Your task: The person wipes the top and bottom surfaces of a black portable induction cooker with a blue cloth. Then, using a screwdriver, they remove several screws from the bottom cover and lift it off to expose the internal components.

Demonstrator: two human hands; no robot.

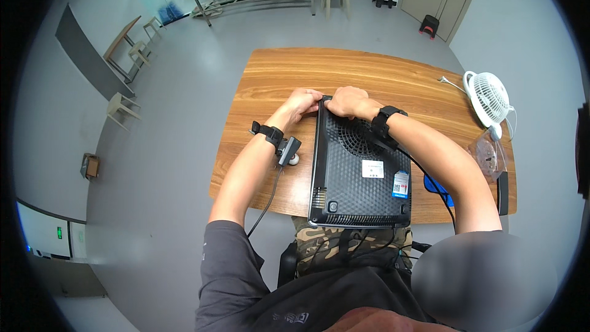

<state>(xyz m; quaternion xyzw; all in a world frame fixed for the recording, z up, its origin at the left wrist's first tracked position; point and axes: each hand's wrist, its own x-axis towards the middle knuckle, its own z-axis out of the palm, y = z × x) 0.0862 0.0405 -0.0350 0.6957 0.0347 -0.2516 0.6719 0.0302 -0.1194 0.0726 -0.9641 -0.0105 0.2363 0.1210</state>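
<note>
A black induction cooker (347, 187) lies underside up on the wooden table, its near end reaching past the table's front edge. A round fan grille, rubber feet, a white label and a blue-and-white label show on its textured base. My left hand (301, 103) pinches the far left corner from the outer side. Right beside it, my right hand (348, 102) is curled over that same corner, knuckles up. Whatever its fingers may hold there is hidden beneath the hand. Both wrists wear black straps, with a small cabled device (288, 150) at the left one.
The wooden table (295, 64) carries a white fan (490, 99) at the far right. A clear plastic container (488, 155) stands nearer, and a blue item (437, 190) lies partly behind my right arm. A black cable (424, 172) runs along that arm.
</note>
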